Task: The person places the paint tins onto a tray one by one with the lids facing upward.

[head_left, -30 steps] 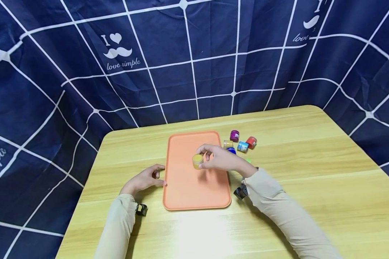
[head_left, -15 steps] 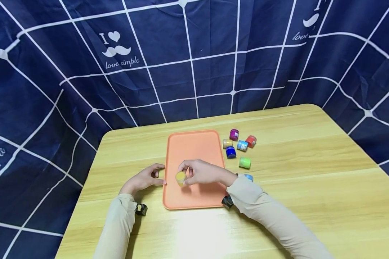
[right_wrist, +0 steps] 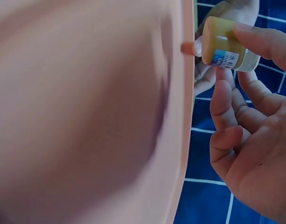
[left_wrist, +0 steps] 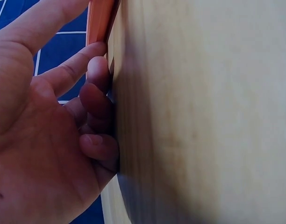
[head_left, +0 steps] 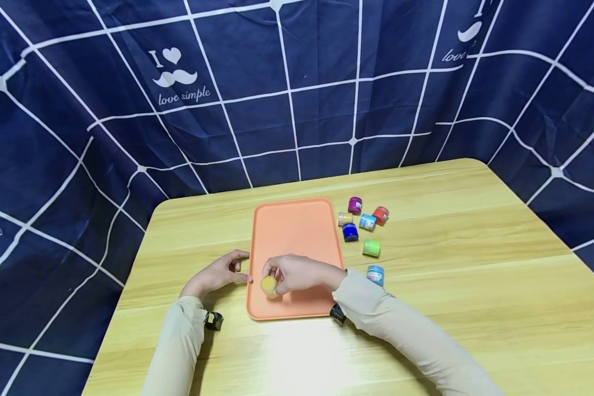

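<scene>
My right hand [head_left: 297, 273] pinches a small yellow paint jar [head_left: 268, 284] between thumb and fingertips, over the near left part of an orange tray [head_left: 297, 228]. In the right wrist view the labelled paint jar [right_wrist: 223, 44] appears just off the tray surface; whether it touches is hard to tell. Meanwhile my left hand [head_left: 219, 274] rests beside the tray's left edge, thumb and forefinger reaching out to touch the rim. Its other fingers [left_wrist: 98, 107] bend loosely against the wooden table, as the left wrist view shows.
Right of the tray lie several paint jars: purple [head_left: 355, 205], amber [head_left: 345, 219], dark blue [head_left: 350, 232], light blue [head_left: 368, 221], red [head_left: 381, 215] and green [head_left: 372, 247]. Another blue jar [head_left: 375, 274] is near my right sleeve. A navy curtain [head_left: 257, 121] hangs behind the table.
My right hand has carried the yellow paint jar left and nearer to me across the tray, uncovering the green and blue jars at right. The left hand has stayed at the tray's edge.
</scene>
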A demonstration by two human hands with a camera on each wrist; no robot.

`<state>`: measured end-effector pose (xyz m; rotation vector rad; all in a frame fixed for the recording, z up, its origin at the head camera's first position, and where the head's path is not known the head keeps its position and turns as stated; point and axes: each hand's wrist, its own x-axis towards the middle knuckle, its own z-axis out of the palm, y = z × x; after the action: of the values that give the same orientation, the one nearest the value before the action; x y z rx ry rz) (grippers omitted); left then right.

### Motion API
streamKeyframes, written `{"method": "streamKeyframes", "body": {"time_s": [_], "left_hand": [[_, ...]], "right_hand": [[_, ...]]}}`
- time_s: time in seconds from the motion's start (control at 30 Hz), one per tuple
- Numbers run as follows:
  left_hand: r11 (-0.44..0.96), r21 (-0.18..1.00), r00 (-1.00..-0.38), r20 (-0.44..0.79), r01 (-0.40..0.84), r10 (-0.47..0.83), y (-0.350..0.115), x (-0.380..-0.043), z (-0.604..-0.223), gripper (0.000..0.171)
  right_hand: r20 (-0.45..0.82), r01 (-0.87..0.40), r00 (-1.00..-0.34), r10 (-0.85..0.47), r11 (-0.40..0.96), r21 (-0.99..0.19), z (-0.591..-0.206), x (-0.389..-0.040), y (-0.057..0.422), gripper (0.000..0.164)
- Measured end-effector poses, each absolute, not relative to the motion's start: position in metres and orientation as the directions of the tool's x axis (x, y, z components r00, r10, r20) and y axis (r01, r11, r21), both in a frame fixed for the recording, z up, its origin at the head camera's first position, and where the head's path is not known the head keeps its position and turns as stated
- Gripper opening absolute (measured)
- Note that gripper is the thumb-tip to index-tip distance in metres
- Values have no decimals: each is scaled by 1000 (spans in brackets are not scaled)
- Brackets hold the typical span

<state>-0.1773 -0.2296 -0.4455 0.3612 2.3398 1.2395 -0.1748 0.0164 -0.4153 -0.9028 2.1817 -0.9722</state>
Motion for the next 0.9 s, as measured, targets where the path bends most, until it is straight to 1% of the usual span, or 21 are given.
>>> {"method": "streamKeyframes", "body": {"time_s": [0.13,0.3,0.5,0.6,0.7,0.8,0.9], "left_hand": [[569,823,-859,-284,10,427,-230,-178,-446,61],[567,823,-859,-280,14,428,-231,-178,-448,60],[542,840,-858,-259,28,445,-232,-178,-450,61],[540,842,-858,-265,17,441,-232,-178,-450,61],[543,840,-856,-269,16,442,-232,-178,-450,61],[543,839,-857,-269,15,439,-232,-177,-450,61],[544,839,-857,-265,21,442,-232,-177,-450,61]], "right_hand": [[-271,-401,-582,-766,561,-724,-417,-176,11,30],[-289,-467,-547,-786,572,-674,-419,-176,6,31],[-304,-488,-544,-782,590,-644,-418,-174,3,32],[-318,-454,-546,-775,593,-665,-417,-174,3,33],[-321,-397,-545,-774,576,-715,-417,-175,5,34],[-317,-345,-545,-776,552,-759,-416,-176,9,32],[-315,-315,-553,-771,544,-778,-415,-177,11,28]]}}
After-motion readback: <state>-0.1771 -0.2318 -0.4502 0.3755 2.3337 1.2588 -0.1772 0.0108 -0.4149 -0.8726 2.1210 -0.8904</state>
